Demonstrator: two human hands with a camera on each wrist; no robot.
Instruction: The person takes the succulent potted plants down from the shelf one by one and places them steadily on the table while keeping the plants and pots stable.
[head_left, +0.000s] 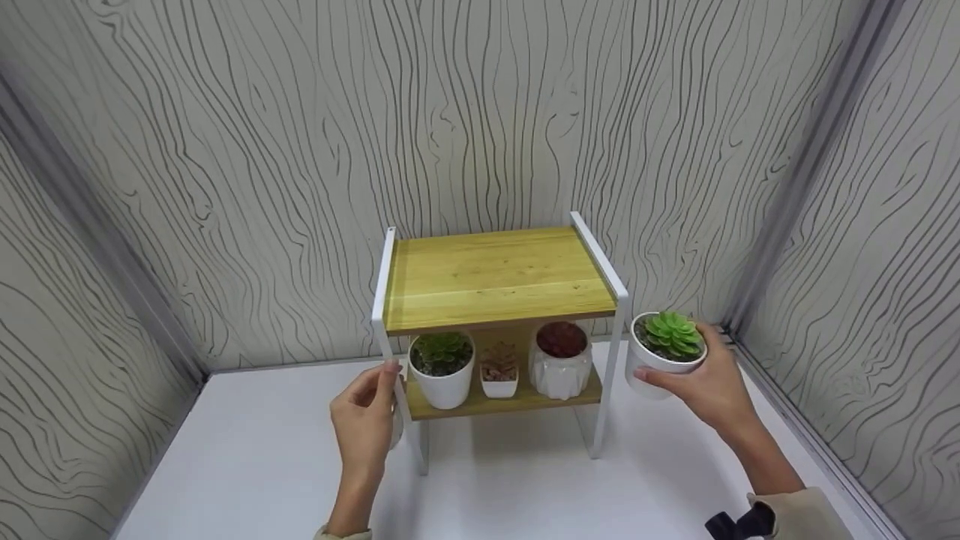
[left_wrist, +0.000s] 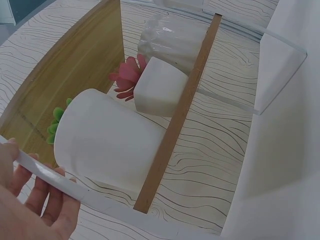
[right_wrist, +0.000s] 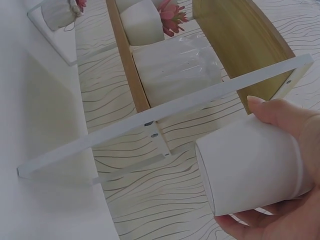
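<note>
Two-handed: clamping the right hand (head_left: 712,382) round a white pot (right_wrist: 252,165) with a green succulent (head_left: 671,335), just right of the two-shelf rack (head_left: 499,277), and pinching the rack's white left leg (left_wrist: 107,206) between thumb and fingers of the left hand (head_left: 364,420). Beyond, on the lower shelf (head_left: 499,407), a green-planted pot (head_left: 446,388), a small square pot (head_left: 499,389) and a ribbed pot (head_left: 562,375); clear only from the right wrist, a red-planted pot (right_wrist: 57,16) past the left leg and small fittings (right_wrist: 154,135) on the right frame (right_wrist: 120,127). Underneath, a white bench (head_left: 247,450), and farthest off, pale walls (head_left: 480,112) with dark wood-grain lines.
</note>
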